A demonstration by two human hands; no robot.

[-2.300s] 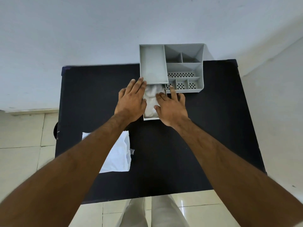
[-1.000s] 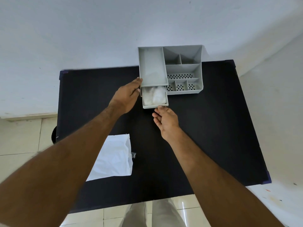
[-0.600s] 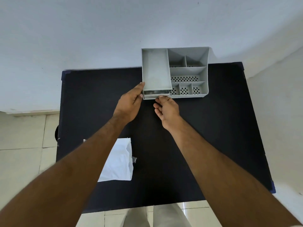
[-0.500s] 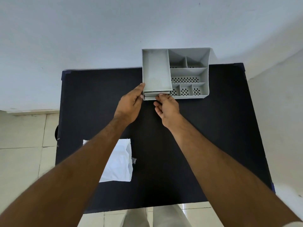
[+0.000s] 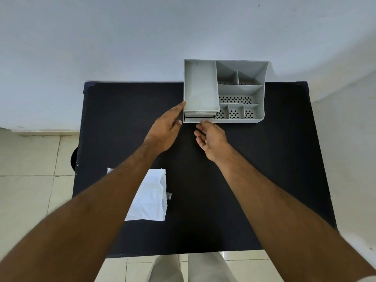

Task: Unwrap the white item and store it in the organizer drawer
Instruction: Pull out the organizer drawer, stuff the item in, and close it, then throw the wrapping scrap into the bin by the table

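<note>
White wall behind, pale tile floor, black table (image 5: 264,180) filling most of the view. Grey plastic organizer (image 5: 262,92) at the far edge of the table, right of centre, back against the wall. Left part is one long open tray section, nothing visible in it. Right part splits into two deep cells at the far end, one wide cell with a perforated floor in the middle, three small perforated cells along the near side; all look bare inside. Under the long tray sits the drawer (image 5: 199,118), front pushed in flush with the organizer's near face. White item not visible; drawer interior hidden, so can't confirm contents from this view.

Left hand (image 5: 164,131) open, fingers straight and together, index fingertip touching the near-left corner of the organizer, thumb near the drawer front's left end. Grips nothing. Right hand (image 5: 211,137) open, palm turned up and left, fingers loosely curled, fingertips at or just short of the drawer front's lower edge; contact unclear. Holds nothing.

White wrapper (image 5: 150,198), flat and crumpled, lies on the near-left part of the table, partly under the left forearm, well apart from the organizer. Small clear scrap (image 5: 168,195) just beside its right edge. Person's light trousers at the near table edge.
</note>
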